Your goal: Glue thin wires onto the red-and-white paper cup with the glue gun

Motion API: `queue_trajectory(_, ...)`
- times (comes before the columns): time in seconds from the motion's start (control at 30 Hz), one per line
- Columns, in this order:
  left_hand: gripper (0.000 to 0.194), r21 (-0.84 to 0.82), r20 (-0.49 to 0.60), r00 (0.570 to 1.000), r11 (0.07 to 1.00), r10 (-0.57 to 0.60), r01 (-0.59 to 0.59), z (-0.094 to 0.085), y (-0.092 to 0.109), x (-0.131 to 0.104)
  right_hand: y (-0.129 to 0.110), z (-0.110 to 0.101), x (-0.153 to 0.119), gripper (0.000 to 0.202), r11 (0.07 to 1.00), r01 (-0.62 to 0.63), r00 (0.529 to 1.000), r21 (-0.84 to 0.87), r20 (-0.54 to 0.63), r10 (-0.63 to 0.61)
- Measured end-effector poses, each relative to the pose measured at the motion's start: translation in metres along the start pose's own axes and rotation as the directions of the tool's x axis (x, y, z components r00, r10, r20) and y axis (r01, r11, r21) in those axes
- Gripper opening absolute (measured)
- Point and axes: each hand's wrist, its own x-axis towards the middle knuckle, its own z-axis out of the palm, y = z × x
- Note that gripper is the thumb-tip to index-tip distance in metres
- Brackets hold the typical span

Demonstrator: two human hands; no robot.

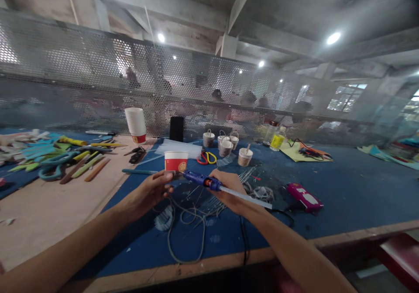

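My left hand (160, 186) is closed, its thumb and fingers pinching the lower part of a small red and white paper cup (172, 162). The cup is upright, and its base is partly hidden by my fingers. My right hand (231, 190) is wrapped round a blue hot glue gun (199, 179). A clear glue stick (245, 196) juts from the gun's back end. The gun's nozzle is at the cup's lower edge; whether it touches I cannot tell. Loose grey cord (203, 236) lies in loops on the blue tabletop below my hands.
Several cord-wrapped cups (225, 148), red and yellow scissors (207, 157) and plastic sheets (178, 148) lie ahead. Stacked paper cups (135, 122) and a black phone (176, 129) stand at the back. Tools (78, 166) lie left; a magenta device (304, 197) and yellow-labelled bottle (277, 140) right.
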Motion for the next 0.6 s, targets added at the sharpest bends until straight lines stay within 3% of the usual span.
queue_trajectory(0.6, 0.029, -0.022, 0.029, 1.000, 1.000, -0.011, 0.012, -0.0021, 0.0025, -0.0015, 0.0011, -0.0047, -0.0013, 0.007, 0.999, -0.028, 0.999, 0.031, -0.014, 0.029)
